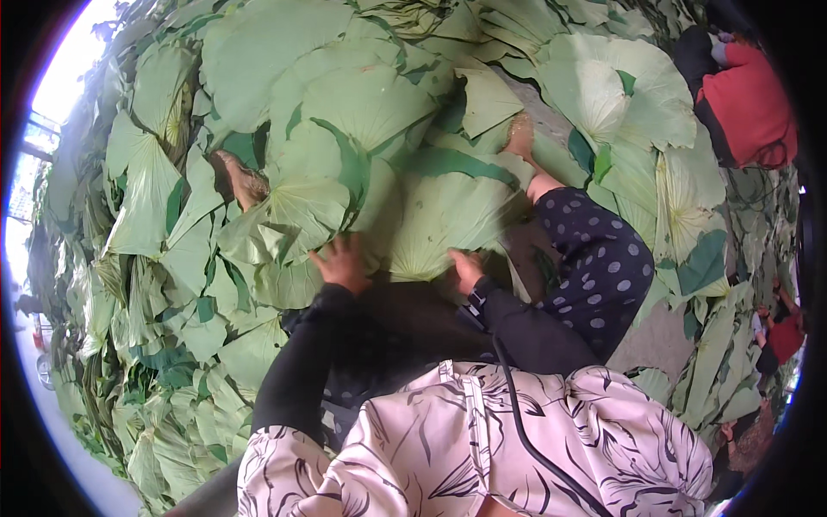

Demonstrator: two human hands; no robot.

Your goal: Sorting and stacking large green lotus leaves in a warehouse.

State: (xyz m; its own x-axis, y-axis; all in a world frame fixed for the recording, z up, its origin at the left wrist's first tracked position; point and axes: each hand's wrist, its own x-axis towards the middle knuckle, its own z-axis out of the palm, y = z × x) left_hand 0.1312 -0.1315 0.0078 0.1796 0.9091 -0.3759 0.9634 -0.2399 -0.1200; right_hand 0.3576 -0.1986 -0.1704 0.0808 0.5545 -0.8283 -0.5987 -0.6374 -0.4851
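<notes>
Large flat, pale green leaves with radiating veins lie piled around my legs. My left hand (343,263) rests with fingers spread on the crumpled leaves left of centre. My right hand (465,269) pinches the near edge of a broad leaf (439,224) in the middle, a dark watch on that wrist. My bare right foot (519,142) pokes out among the leaves beyond my patterned dark trouser leg (594,258), and my other foot (241,177) shows partly between leaves at the left.
Heaped leaves (164,284) surround me. Bare grey ground (655,336) shows at the right. A person in red (745,108) is at the upper right, another (780,336) farther down the right edge. A bright pale floor (47,388) lies beyond the pile at the left.
</notes>
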